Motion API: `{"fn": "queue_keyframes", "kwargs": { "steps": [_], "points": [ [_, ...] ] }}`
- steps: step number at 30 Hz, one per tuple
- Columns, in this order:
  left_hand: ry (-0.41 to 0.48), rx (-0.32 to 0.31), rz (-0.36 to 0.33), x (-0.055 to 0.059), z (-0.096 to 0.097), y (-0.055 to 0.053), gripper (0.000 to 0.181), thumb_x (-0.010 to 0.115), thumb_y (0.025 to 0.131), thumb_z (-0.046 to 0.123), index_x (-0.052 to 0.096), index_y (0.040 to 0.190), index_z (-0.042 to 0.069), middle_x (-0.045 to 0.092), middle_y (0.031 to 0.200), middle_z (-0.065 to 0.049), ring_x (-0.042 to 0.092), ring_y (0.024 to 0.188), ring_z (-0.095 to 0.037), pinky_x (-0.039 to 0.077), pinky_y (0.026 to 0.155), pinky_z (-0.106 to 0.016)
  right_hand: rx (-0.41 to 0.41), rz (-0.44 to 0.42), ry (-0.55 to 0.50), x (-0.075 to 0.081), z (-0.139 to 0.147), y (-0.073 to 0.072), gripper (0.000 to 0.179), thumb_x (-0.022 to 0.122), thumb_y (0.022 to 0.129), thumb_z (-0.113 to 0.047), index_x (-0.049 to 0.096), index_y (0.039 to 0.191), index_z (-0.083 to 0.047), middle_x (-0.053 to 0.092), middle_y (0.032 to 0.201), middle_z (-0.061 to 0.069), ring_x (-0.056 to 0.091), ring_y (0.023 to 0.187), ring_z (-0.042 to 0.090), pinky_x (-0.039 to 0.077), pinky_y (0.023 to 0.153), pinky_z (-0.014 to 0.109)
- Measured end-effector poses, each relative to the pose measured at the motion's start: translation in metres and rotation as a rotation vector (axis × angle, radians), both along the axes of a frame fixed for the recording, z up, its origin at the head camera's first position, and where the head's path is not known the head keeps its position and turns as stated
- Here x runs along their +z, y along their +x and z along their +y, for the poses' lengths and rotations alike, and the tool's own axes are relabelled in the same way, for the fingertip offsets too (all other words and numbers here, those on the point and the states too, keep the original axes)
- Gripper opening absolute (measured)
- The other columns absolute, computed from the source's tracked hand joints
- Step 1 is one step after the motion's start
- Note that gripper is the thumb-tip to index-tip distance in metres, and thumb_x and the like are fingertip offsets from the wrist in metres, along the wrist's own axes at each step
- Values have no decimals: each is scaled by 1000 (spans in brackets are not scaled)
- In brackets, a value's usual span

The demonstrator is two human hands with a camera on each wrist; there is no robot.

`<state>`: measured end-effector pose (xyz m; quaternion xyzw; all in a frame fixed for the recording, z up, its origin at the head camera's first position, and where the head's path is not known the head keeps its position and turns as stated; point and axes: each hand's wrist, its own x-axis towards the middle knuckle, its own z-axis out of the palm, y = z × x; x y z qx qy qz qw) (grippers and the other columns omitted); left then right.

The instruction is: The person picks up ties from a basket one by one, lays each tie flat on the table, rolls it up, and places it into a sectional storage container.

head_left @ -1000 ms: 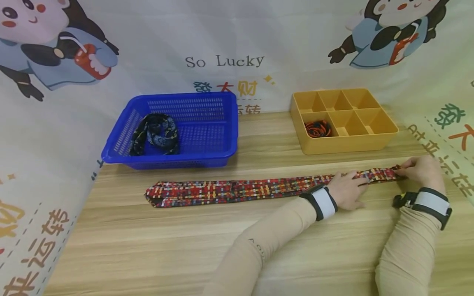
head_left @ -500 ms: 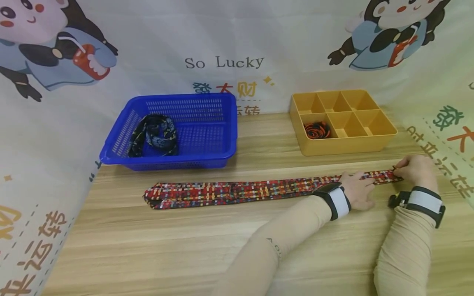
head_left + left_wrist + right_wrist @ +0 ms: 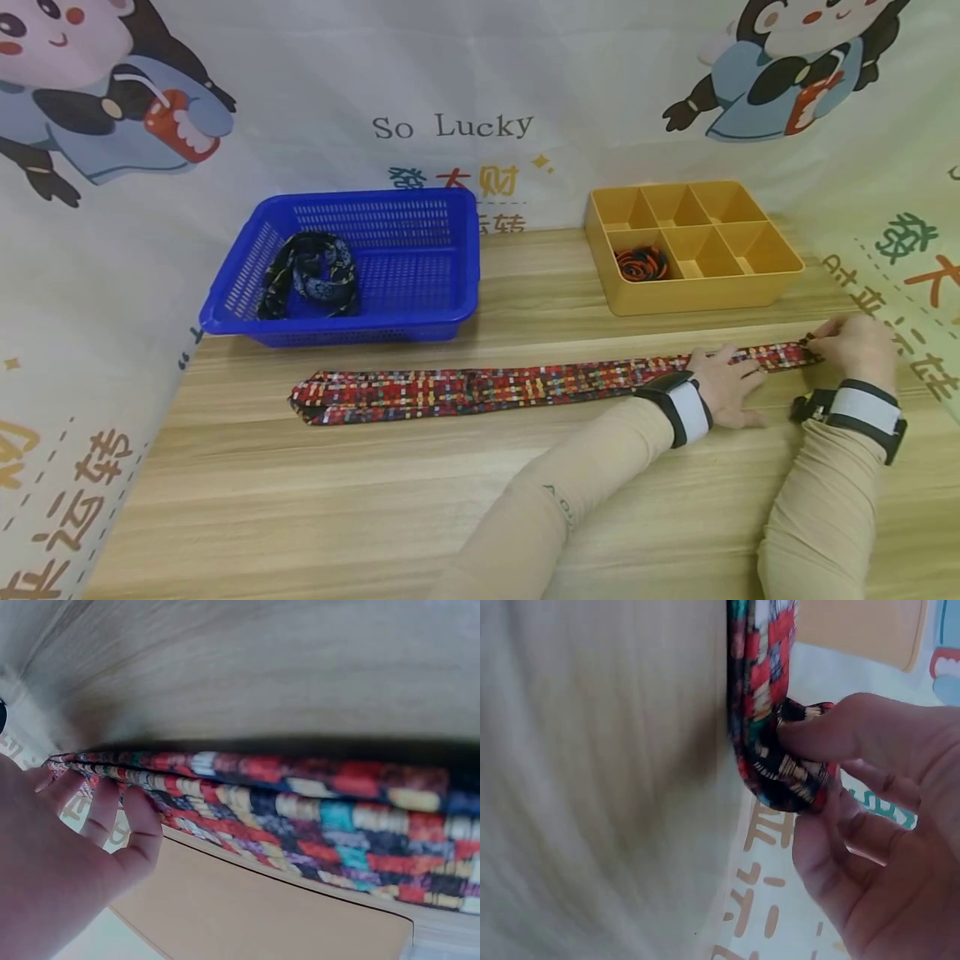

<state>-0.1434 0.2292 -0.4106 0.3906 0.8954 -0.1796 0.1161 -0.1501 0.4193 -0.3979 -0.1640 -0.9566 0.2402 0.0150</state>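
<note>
A multicoloured patterned necktie point(image 3: 480, 390) lies folded lengthwise across the table, its wide end at the left. My left hand point(image 3: 726, 387) rests on the narrower part with fingers spread; in the left wrist view its fingertips touch the edge of the necktie point(image 3: 300, 825). At the far right end my right hand point(image 3: 858, 346) pinches the tip. The right wrist view shows the thumb and fingers of the right hand point(image 3: 885, 802) turning up the end of the necktie point(image 3: 769, 675) into a small curl.
Behind the necktie at the left stands a blue plastic basket point(image 3: 405, 321) holding a dark patterned necktie point(image 3: 330, 279). A yellow six-part box point(image 3: 705, 293) stands at the back right, with a rolled orange-and-black necktie point(image 3: 642, 263) in its front left compartment. Printed cloth point(image 3: 450, 67) hangs behind.
My left hand has slid right along the necktie, closer to the right hand. The right hand shifted slightly left, then back right, still pinching the end.
</note>
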Motion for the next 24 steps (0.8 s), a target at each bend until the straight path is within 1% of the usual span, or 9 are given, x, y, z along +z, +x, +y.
{"fn": "queue_keyframes", "kwargs": {
  "steps": [4, 7, 12, 14, 16, 18, 20, 22, 24],
  "points": [
    [-29, 12, 15, -3, 1, 1, 69, 13, 86, 79, -4, 146, 49, -7, 152, 35, -2, 145, 3, 23, 106, -24, 95, 12, 2, -1, -2, -4, 19, 66, 78, -3, 61, 83, 15, 60, 62, 12, 46, 59, 15, 35, 52, 27],
    [-37, 8, 17, -5, 1, 0, 70, 13, 86, 79, -4, 147, 49, -9, 152, 35, -4, 146, 2, 22, 107, -25, 176, -24, 9, 0, 1, -6, 20, 66, 79, -5, 64, 86, 14, 65, 66, 15, 48, 61, 11, 37, 55, 25],
    [-46, -1, 30, -6, 3, 0, 73, 14, 85, 80, -6, 147, 48, -11, 152, 34, -4, 146, 1, 22, 106, -25, 274, -112, 3, 2, 10, -6, 27, 62, 88, -13, 66, 99, 12, 70, 85, 26, 52, 69, 4, 40, 61, 23],
    [-54, -2, 39, -6, 3, 1, 74, 13, 84, 81, -7, 147, 48, -12, 152, 34, -5, 146, 1, 23, 106, -25, 267, -123, -5, 2, 13, -5, 32, 60, 90, -15, 63, 105, 14, 67, 95, 32, 57, 71, 14, 42, 63, 25],
    [-63, -3, 46, -7, 3, 1, 75, 13, 84, 81, -9, 147, 47, -13, 152, 34, -5, 146, 2, 23, 105, -25, 230, -138, -33, 2, 14, -3, 38, 60, 90, -18, 60, 108, 16, 62, 103, 37, 60, 80, 29, 43, 65, 31],
    [-69, -2, 45, -7, 3, 1, 75, 13, 83, 82, -10, 146, 47, -14, 151, 34, -6, 145, 2, 23, 105, -24, 190, -145, -49, 1, 15, -1, 40, 61, 90, -20, 61, 106, 16, 64, 100, 35, 57, 85, 36, 43, 65, 33],
    [-68, 2, 36, -7, 3, 1, 76, 13, 83, 82, -11, 146, 47, -14, 151, 35, -7, 145, 2, 22, 107, -25, 157, -161, -70, 1, 15, 0, 40, 62, 89, -22, 63, 104, 16, 66, 94, 32, 56, 84, 33, 42, 67, 34],
    [-62, 7, 29, -7, 3, 1, 75, 13, 83, 82, -11, 146, 47, -14, 151, 35, -7, 145, 2, 21, 107, -25, 138, -165, -73, 2, 15, 1, 37, 62, 89, -23, 65, 100, 13, 69, 86, 25, 54, 79, 23, 39, 65, 31],
    [-56, 7, 27, -7, 3, 1, 75, 14, 83, 82, -11, 146, 47, -13, 151, 35, -6, 145, 2, 21, 107, -25, 122, -134, -66, 2, 13, 0, 36, 64, 86, -21, 66, 97, 13, 69, 81, 20, 52, 74, 17, 39, 62, 29]
  ]
}}
